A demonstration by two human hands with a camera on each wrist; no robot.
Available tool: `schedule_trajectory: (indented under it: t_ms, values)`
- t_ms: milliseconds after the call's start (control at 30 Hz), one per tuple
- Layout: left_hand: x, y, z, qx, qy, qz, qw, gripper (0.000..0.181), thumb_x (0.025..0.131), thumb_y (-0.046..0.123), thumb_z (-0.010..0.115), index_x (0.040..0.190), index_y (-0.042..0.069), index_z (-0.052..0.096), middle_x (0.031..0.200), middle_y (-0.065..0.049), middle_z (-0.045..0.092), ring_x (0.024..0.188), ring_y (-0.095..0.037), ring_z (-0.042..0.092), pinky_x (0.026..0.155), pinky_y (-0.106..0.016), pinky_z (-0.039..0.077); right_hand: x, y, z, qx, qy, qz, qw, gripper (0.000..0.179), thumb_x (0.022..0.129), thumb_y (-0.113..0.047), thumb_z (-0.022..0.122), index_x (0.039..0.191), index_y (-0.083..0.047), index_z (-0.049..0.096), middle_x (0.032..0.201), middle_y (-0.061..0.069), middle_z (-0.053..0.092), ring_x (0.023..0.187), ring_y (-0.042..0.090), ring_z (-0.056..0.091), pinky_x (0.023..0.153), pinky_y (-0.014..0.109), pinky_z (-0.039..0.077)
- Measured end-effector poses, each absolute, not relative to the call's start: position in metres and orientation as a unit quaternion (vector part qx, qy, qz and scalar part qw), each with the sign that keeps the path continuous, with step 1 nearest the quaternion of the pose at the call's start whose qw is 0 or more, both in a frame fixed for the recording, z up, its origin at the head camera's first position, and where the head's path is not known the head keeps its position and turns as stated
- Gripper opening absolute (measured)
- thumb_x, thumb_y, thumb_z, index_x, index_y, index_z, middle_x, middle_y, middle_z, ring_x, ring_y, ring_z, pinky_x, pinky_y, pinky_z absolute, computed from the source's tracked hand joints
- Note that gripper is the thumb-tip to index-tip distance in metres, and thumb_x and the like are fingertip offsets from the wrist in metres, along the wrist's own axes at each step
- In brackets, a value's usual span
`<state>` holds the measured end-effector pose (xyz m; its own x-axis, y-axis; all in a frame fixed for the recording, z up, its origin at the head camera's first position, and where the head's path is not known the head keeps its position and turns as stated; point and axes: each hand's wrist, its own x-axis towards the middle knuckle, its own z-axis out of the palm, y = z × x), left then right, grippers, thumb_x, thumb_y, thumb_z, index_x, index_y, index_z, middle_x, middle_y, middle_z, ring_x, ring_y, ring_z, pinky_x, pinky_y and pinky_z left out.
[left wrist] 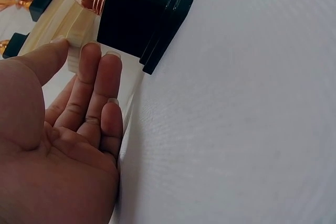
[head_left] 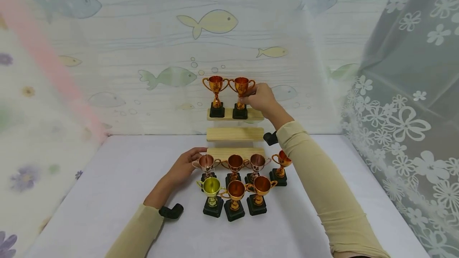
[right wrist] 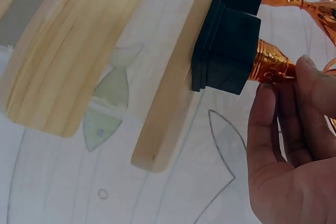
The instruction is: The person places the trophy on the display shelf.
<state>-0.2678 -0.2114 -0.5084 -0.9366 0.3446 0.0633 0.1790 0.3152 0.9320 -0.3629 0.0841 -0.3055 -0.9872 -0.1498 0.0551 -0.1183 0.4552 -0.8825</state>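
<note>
A small orange-gold trophy cup with a black base stands on the top step of a wooden stepped stand. My right hand pinches its stem between thumb and fingers. In the right wrist view, the trophy's base is against the top plank. A matching trophy stands beside it on the left. My left hand is at the left end of the bottom step. Its thumb touches the wood in the left wrist view, and the fingers extend loosely beside the plank end.
Several more trophies stand in front of the stand: a rose-coloured one near my left hand, a yellow-gold one, and orange ones like the one beside my right sleeve. A fish-patterned curtain hangs behind the white table.
</note>
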Motion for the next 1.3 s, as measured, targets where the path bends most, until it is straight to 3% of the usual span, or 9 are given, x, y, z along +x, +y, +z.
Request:
schedule_trajectory:
  t_ms: [267,533,733,1033,1300]
  values:
    - [-0.270,-0.212,-0.509,0.156,0.804,0.568,0.078,0.052,0.102,0.004,0.061,0.154,0.007,0.052,0.113,-0.010,0.075,0.106,-0.018,0.065,0.097,-0.033,0.044,-0.364,0.080,-0.306,-0.070,0.857,-0.510,0.012,0.024,0.097,-0.012,0.077,0.116,0.003,0.077,0.128,0.019,0.065,0.121,0.035,0.061,0.102,0.048,0.052]
    - [-0.266,-0.211,-0.507,0.161,0.792,0.583,0.085,0.052,0.102,-0.001,0.057,0.154,0.003,0.051,0.127,-0.017,0.073,0.113,-0.017,0.067,0.094,-0.029,0.047,-0.361,0.072,-0.307,-0.078,0.858,-0.507,0.012,0.025,0.097,-0.013,0.077,0.117,0.002,0.077,0.126,0.018,0.067,0.118,0.034,0.062,0.098,0.046,0.053]
    - [-0.266,-0.211,-0.507,0.156,0.804,0.568,0.079,0.051,0.102,0.000,0.058,0.153,0.006,0.053,0.112,-0.013,0.074,0.103,-0.020,0.064,0.090,-0.032,0.044,-0.362,0.071,-0.309,-0.085,0.857,-0.508,0.008,0.027,0.099,-0.013,0.075,0.120,0.003,0.076,0.127,0.018,0.066,0.119,0.034,0.061,0.099,0.047,0.053]
    - [-0.265,-0.211,-0.507,0.156,0.802,0.570,0.082,0.054,0.101,-0.003,0.055,0.153,0.006,0.053,0.122,-0.014,0.074,0.111,-0.019,0.066,0.092,-0.030,0.046,-0.362,0.079,-0.315,-0.116,0.876,-0.468,0.026,0.034,0.102,-0.022,0.073,0.129,-0.002,0.073,0.130,0.015,0.067,0.119,0.033,0.062,0.100,0.047,0.052]
    - [-0.265,-0.211,-0.507,0.157,0.805,0.567,0.075,0.056,0.098,-0.007,0.054,0.153,0.005,0.053,0.109,-0.012,0.074,0.102,-0.019,0.065,0.090,-0.030,0.046,-0.351,0.100,-0.309,-0.139,0.875,-0.462,0.045,0.043,0.102,-0.026,0.071,0.136,0.000,0.067,0.136,0.017,0.063,0.125,0.034,0.059,0.106,0.049,0.049]
